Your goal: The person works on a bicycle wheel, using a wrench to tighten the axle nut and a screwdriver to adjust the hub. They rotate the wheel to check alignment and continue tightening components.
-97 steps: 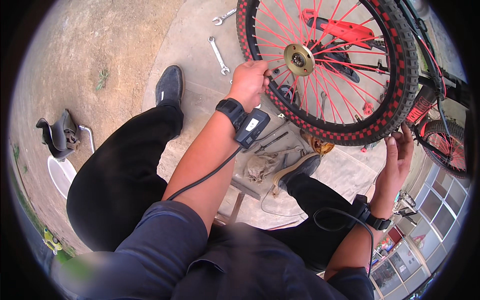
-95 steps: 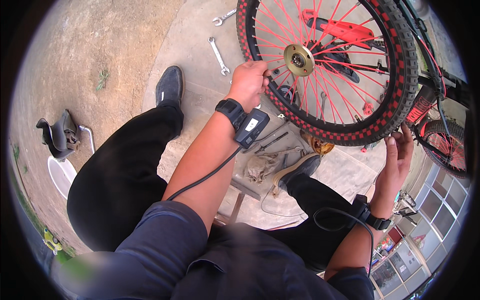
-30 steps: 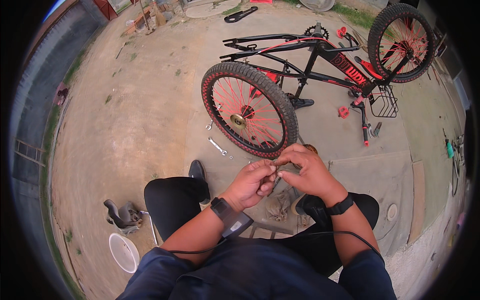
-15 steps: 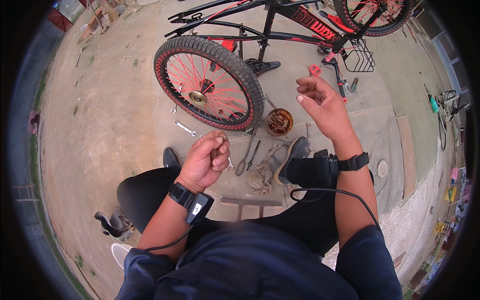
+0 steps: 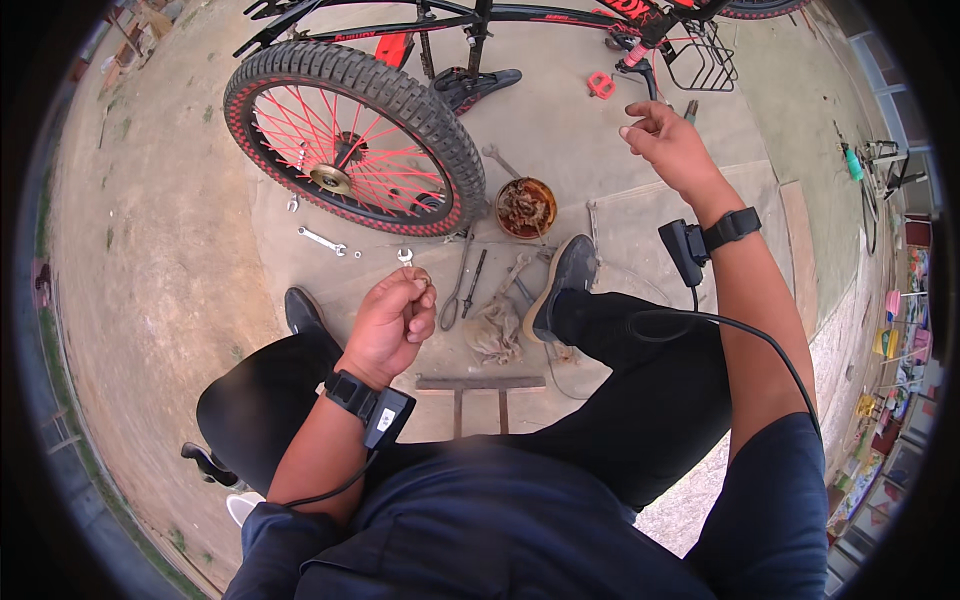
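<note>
Piece (image 5: 425, 281), small and probably metal, is pinched at the fingertips of the left hand (image 5: 386, 324) near the wheel (image 5: 331, 179), and should be light, hard, maybe slippery, best held by its edges, while the right hand (image 5: 676, 152) is loosely open, nothing seen in it

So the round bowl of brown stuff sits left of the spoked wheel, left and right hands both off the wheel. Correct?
Wrong side: the head view shows the round bowl of brown stuff right of the spoked wheel. The left hand and right hand are both off the wheel, as you say.
</note>
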A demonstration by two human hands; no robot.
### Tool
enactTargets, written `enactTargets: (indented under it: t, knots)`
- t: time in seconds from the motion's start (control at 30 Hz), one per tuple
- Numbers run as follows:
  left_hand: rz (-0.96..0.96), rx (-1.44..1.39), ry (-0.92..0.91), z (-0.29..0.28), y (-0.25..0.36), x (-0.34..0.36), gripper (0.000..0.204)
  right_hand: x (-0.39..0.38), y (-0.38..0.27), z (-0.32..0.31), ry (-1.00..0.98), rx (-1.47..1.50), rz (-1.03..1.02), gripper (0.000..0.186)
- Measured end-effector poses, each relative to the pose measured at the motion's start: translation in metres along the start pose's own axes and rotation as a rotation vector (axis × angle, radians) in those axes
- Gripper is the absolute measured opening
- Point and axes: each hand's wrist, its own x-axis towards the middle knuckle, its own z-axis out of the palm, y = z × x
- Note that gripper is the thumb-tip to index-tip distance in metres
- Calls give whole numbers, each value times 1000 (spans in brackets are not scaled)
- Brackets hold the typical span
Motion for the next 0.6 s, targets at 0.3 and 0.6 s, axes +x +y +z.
enactTargets:
  t: [0.3,0.6]
  knots:
    - [-39,27,88,-10,-9,13,5,24,34,-21,-204,-249,46,52]
    - [-41,81,111,-6,-16,13,6,-6,58,-104,-29,-181,120,57]
